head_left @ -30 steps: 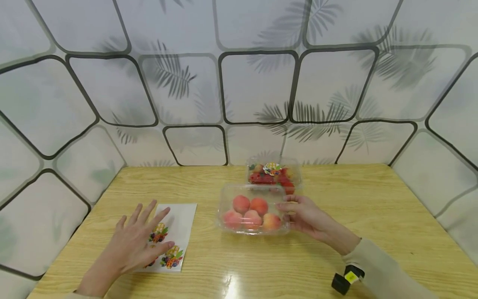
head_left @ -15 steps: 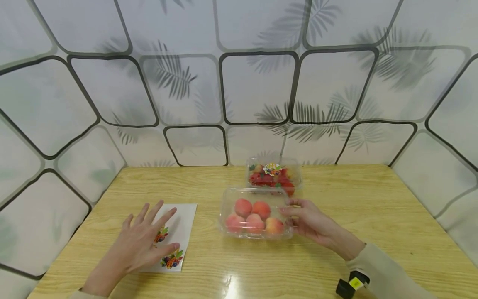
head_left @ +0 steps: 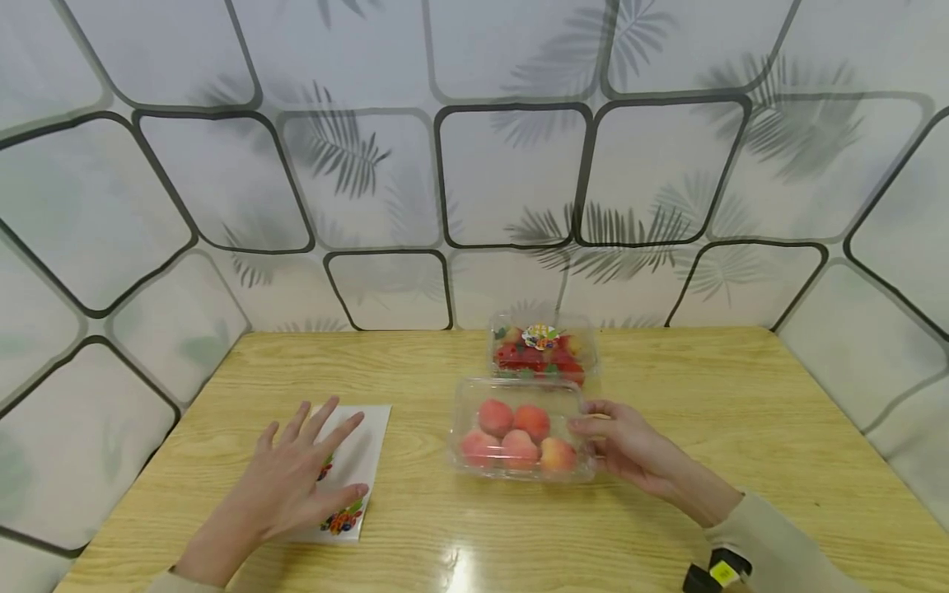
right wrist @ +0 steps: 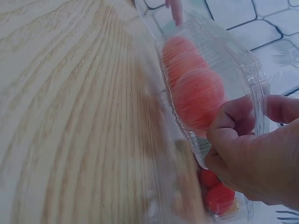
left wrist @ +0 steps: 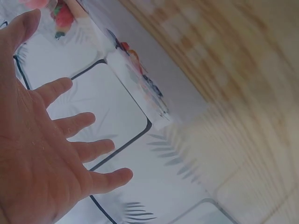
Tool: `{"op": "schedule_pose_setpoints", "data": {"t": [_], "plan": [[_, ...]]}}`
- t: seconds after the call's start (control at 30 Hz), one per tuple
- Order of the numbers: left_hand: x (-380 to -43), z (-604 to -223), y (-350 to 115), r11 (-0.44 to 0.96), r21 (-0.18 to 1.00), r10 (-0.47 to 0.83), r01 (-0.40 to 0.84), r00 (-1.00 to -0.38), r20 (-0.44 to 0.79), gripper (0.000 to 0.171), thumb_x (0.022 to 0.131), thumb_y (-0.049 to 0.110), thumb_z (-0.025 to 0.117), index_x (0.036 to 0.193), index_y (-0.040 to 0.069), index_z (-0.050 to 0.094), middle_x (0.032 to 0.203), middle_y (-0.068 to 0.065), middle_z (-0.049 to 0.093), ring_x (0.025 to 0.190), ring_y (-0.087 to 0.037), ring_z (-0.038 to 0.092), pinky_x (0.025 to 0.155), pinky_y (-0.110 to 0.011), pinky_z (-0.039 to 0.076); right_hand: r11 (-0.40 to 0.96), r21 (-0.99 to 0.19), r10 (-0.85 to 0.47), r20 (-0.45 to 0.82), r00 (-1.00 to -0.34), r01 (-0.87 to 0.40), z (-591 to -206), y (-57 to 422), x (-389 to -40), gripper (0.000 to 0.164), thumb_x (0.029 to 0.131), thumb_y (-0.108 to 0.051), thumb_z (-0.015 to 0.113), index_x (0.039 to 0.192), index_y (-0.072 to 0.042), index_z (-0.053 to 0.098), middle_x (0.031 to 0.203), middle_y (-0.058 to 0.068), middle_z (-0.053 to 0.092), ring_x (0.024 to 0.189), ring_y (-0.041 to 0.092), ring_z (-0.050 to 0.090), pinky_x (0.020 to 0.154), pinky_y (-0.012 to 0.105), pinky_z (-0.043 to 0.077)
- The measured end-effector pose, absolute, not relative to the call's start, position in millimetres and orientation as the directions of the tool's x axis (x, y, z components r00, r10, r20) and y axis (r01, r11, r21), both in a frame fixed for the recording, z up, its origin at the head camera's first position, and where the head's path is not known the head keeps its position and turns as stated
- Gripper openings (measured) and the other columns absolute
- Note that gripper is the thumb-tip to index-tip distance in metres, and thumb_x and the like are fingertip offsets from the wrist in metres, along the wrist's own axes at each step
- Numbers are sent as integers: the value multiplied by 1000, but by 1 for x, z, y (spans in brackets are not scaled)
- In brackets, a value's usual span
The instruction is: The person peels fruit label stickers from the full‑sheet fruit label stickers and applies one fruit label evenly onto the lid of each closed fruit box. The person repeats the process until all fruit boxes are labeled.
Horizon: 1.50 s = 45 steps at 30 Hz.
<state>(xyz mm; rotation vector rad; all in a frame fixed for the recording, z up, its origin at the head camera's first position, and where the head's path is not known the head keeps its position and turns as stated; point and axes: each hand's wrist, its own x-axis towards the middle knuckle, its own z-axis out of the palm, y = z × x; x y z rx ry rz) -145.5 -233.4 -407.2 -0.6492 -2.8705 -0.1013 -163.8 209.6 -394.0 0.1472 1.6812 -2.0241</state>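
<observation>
My right hand [head_left: 630,449] pinches the right end of a clear plastic fruit box [head_left: 469,399] holding several peaches [head_left: 519,449]. In the right wrist view, thumb and curled fingers grip the rim of the box [right wrist: 254,77], which leans over the wooden surface. Over a white sticker sheet [head_left: 374,432], my left hand [head_left: 285,486] hovers with fingers spread, holding nothing. Printed colourful fruit stickers [head_left: 344,519] show beside its thumb; the hand covers the sheet's left part. In the left wrist view, the palm [left wrist: 42,154] is empty and the sheet [left wrist: 154,51] lies beyond the fingertips.
Behind the peach box stands another clear box [head_left: 589,333] with red fruit [head_left: 522,356] and a fruit sticker [head_left: 539,337] on its lid. The wooden table [head_left: 689,387] ends at a patterned cloth wall [head_left: 511,181] at the back and sides.
My right hand has drawn the peach box slightly to the right and nearer to me. My left hand has shifted a little to the right over the sticker sheet, fingers still spread.
</observation>
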Motion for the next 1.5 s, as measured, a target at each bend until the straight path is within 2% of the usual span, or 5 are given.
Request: {"op": "schedule_pose_setpoints", "data": {"t": [0.2, 0.5, 0.87, 1.3, 1.5], "plan": [[-145, -408, -230, 898, 9, 429, 440, -880, 204, 80, 87, 72, 64, 154, 30, 47, 162, -16, 41, 141, -53, 44, 98, -81, 38, -121, -889, -321, -386, -865, 442, -395, 218, -160, 40, 104, -14, 58, 128, -6, 28, 86, -3, 57, 70, 5, 54, 59, 19, 47], [-144, -410, -221, 877, 3, 467, 480, -853, 233, 80, 86, 69, 66, 153, 28, 49, 159, -15, 44, 138, -52, 48, 96, -79, 41, -122, -885, -313, -394, -864, 448, -398, 233, -154, 50, 102, -17, 63, 133, -6, 25, 90, -2, 61, 73, 5, 58, 61, 17, 50], [-142, -412, -213, 863, 2, 487, 505, -834, 259, 80, 85, 70, 67, 152, 30, 49, 159, -14, 45, 137, -51, 49, 97, -78, 41, -95, -896, -324, -385, -864, 434, -406, 247, -152, 39, 104, -17, 60, 125, -7, 29, 88, -3, 59, 73, 6, 57, 62, 20, 51], [-140, -414, -214, 861, 1, 489, 508, -830, 268, 79, 85, 69, 66, 151, 28, 51, 157, -14, 48, 137, -51, 49, 97, -77, 42, -86, -895, -310, -394, -865, 438, -409, 251, -152, 39, 104, -16, 58, 129, -6, 29, 91, -2, 63, 76, 7, 63, 65, 22, 54], [-139, -414, -215, 862, 3, 487, 507, -830, 270, 79, 85, 69, 66, 151, 28, 51, 157, -14, 48, 138, -51, 48, 96, -77, 42, -96, -893, -321, -390, -863, 440, -408, 253, -153, 48, 104, -16, 59, 136, -5, 25, 95, -2, 63, 78, 8, 64, 67, 23, 55]]}}
